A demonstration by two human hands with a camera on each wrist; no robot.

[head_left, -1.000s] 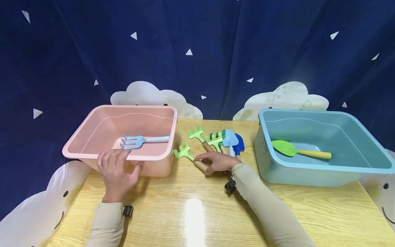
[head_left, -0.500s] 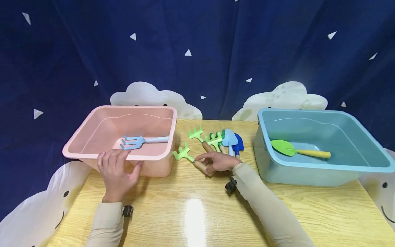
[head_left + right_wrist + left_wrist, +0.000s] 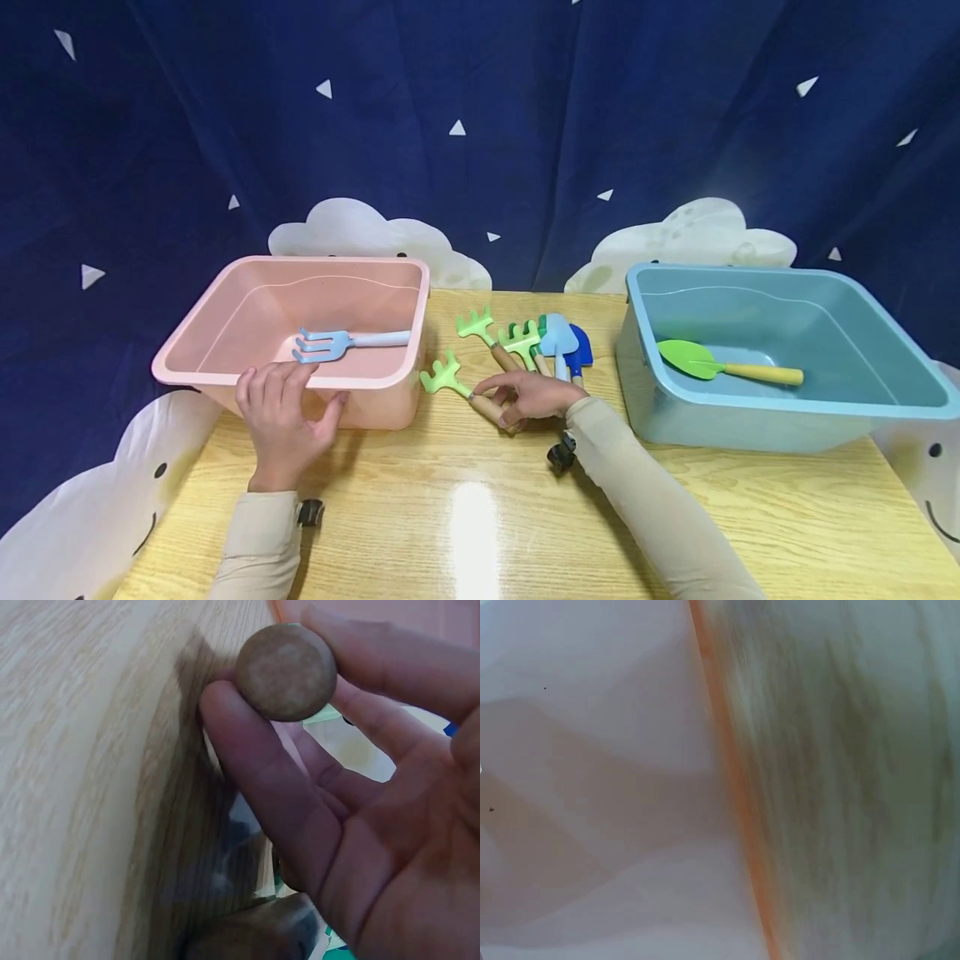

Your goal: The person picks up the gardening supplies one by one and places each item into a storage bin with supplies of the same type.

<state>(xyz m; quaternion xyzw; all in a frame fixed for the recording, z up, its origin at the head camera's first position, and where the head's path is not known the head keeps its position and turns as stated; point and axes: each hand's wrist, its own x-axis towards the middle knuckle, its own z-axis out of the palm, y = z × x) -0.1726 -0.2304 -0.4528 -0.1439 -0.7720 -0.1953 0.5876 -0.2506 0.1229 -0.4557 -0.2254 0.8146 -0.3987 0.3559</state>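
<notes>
My right hand (image 3: 531, 395) pinches the wooden handle of a light-green toy rake (image 3: 444, 374) between thumb and fingers. In the right wrist view, the round end of the rake's handle (image 3: 286, 673) sits between the fingertips, just off the table. My left hand (image 3: 282, 421) grips the front rim of the pink bin (image 3: 176, 342), fingers bent over the edge and thumb by the outer wall. Inside that bin lies a light-blue hand fork (image 3: 322, 344). The left wrist view shows only a pale bin wall and blurred tabletop.
Behind my right hand lie another light-green rake (image 3: 476, 323), a second one (image 3: 521, 340) overlapping dark-green tools, a light-blue shovel (image 3: 558, 335) and a dark-blue spade (image 3: 582, 345). The blue bin (image 3: 802, 406) on the right holds a green trowel (image 3: 693, 360) with a yellow handle.
The rake pinched by my right hand has shifted slightly toward me, its head a little lower in the head view. My left hand stays on the bin's rim.
</notes>
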